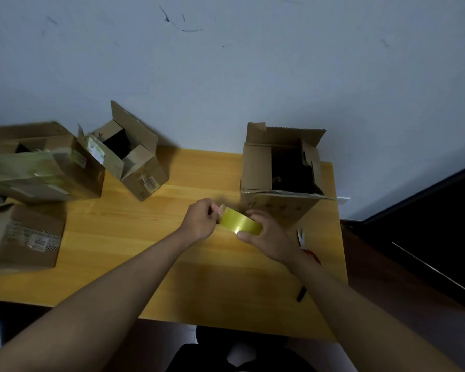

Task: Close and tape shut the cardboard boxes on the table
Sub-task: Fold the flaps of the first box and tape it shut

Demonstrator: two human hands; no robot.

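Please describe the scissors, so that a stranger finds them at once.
Start at the tall open cardboard box at the wooden table's right end. Just nearer, by the right edge, lie the red-handled metal scissors, half hidden behind the right hand; nothing else there is red.

Packing corner in a plain room, likely a small office or storeroom.

Wooden table [151,237] set against a bare, scuffed pale wall [226,76]; several used cardboard boxes on it, two open ones [134,154] [279,167] with flaps up, and others at the left edge [46,170] [24,234] bearing old shipping labels and tape. Scissors [305,244] with red handles lie near the right edge, and a dark marker-like item [301,293] sits closer to the front. A roll of yellowish packing tape [239,221] is held over the tabletop. Dark furniture or panel [427,224] stands at right.
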